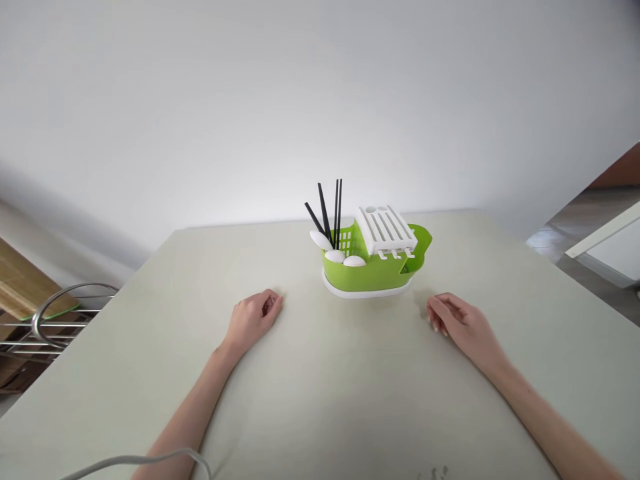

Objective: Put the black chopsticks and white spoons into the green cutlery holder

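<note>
My left hand [254,317] rests on the table with its fingers curled in, and no object shows in it. On the other side, my right hand [457,320] lies with fingers loosely curled and pressed together, holding nothing visible. Between the two, a bit farther back, stands a green cutlery holder [375,277] with a white base; neither hand touches it. Several black chopsticks [325,210] lean in its left part, beside three white spoons [355,261] whose bowls stick out over the rim. A white slotted rack [386,230] with small hooks covers its right part.
The pale table [320,387] reaches back to a white wall [280,107]. At the left edge are a metal wire rack [55,327] and a wooden board [30,283]. A grey cable [145,460] crosses above my left forearm. Small dark marks lie near the front edge.
</note>
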Available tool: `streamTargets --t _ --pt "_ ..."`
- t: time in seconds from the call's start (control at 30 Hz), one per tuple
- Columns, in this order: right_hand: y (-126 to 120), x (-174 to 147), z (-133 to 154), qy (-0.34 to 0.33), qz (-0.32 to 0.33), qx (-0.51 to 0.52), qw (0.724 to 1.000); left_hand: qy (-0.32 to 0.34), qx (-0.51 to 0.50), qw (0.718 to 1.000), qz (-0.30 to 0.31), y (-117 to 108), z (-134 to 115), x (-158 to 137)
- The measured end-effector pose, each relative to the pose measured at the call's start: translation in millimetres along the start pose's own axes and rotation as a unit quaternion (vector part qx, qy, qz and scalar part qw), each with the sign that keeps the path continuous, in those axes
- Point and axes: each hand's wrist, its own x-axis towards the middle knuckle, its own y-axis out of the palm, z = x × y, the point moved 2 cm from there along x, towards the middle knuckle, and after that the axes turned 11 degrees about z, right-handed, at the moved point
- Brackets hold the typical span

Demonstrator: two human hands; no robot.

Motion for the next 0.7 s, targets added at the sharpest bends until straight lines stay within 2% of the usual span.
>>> streamTargets --t 0.07,0.13,0.2,0.27,0.33,0.4,0.53,0.7 --pt "1.2 -1.5 -0.2 -0.023 -0.019 -0.029 0.999 0.004 0.009 1.000 0.001 0.5 0.9 0.6" --pt "2.7 -4.3 2.2 -0.063 -0.081 -0.075 0.992 0.006 0.012 1.000 -0.002 0.4 1.5 1.3" --pt "6.4 -8.2 8.8 -0.120 -0.161 -0.148 0.968 0.007 0.010 1.000 -0.005 -0.1 1.2 1.8" --pt "14.7 -11.3 19.3 -0.189 -0.200 -0.239 0.931 0.007 0.007 1.000 -0.005 -0.9 0.1 1.8" --pt "26.7 -11.0 30.9 -0.249 -0.184 -0.320 0.895 0.006 0.005 1.000 -0.004 -1.7 -1.3 1.4" --pt "38.5 -7.1 40.0 -0.281 -0.157 -0.366 0.873 0.002 0.001 1.000 -0.002 -2.4 -2.1 1.0" --pt "53.5 5.4 44.8 -0.271 -0.124 -0.414 0.860 -0.004 -0.009 1.000 0.004 -3.1 -1.7 0.4" --pt "52.4 10.5 38.3 -0.246 -0.118 -0.476 0.836 -0.006 -0.013 1.000 0.009 -2.1 0.6 0.3"
